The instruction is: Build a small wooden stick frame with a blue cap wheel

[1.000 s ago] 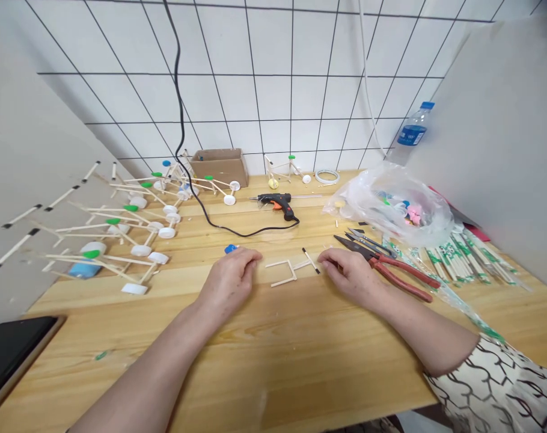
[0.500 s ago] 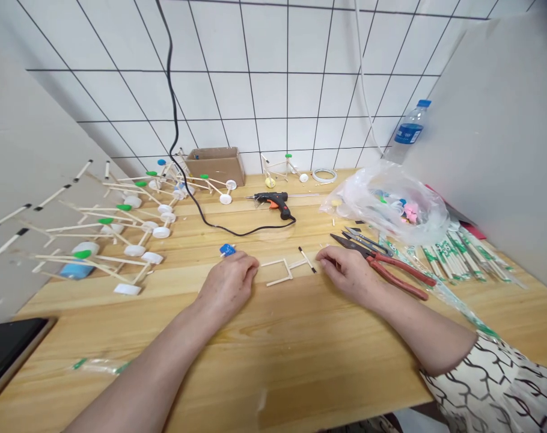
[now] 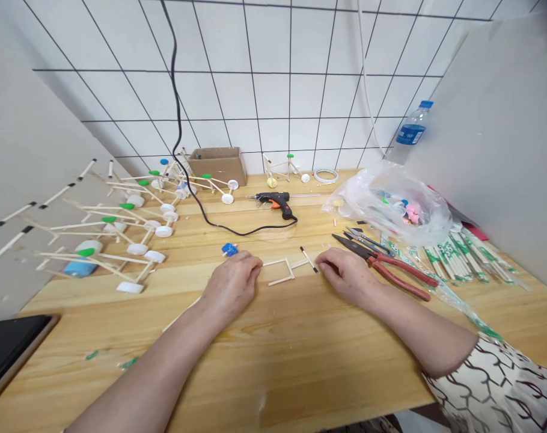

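Note:
My left hand (image 3: pixel 235 281) rests on the table with its fingers curled together. Its fingertips meet the left end of a small frame of thin wooden sticks (image 3: pixel 293 267); whether they pinch anything is hidden. My right hand (image 3: pixel 349 273) lies to the right of that frame, its fingers also closed, and their undersides cannot be seen. Just left of its fingertips lies a short stick with black ends (image 3: pixel 309 260), crossing the frame's right end. Behind my left hand sits a small blue piece (image 3: pixel 229 249).
Several stick models with white wheels (image 3: pixel 137 248) stand at left. A glue gun (image 3: pixel 276 201) lies behind the frame. Red-handled pliers (image 3: pixel 402 273), small snips (image 3: pixel 366 240), a plastic bag (image 3: pixel 391 201) and wrapped sticks (image 3: pixel 463 255) are at right. A phone (image 3: pixel 16 346) lies at left.
The view has shifted slightly. Both hands stay in nearly the same place beside the stick frame. A pale stick now shows along my left forearm.

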The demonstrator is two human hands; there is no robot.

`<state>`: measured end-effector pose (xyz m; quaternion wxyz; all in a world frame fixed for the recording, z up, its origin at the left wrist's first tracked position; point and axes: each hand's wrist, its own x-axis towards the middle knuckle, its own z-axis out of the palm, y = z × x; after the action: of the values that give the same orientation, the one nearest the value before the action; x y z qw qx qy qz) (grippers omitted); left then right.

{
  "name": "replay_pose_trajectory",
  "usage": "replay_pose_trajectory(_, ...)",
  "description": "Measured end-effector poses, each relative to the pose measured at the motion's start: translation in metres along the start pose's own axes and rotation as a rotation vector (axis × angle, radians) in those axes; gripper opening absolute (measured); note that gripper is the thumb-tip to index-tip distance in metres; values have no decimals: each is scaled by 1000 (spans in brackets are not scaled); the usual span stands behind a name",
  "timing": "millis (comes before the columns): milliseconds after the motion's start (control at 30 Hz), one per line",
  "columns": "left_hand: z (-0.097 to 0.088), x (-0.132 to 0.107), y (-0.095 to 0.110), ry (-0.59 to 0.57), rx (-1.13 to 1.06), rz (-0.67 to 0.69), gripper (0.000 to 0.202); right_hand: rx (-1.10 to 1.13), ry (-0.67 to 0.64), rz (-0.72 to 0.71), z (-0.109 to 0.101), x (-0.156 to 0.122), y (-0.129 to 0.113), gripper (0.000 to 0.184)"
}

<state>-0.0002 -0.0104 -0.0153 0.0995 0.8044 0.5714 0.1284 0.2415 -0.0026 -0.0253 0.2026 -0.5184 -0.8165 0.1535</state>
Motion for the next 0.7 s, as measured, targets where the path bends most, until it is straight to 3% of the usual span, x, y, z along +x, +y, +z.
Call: replay_pose_trajectory(700, 3, 1, -2, -5, -15, 8, 28, -20, -36, 4, 2, 1, 0, 21)
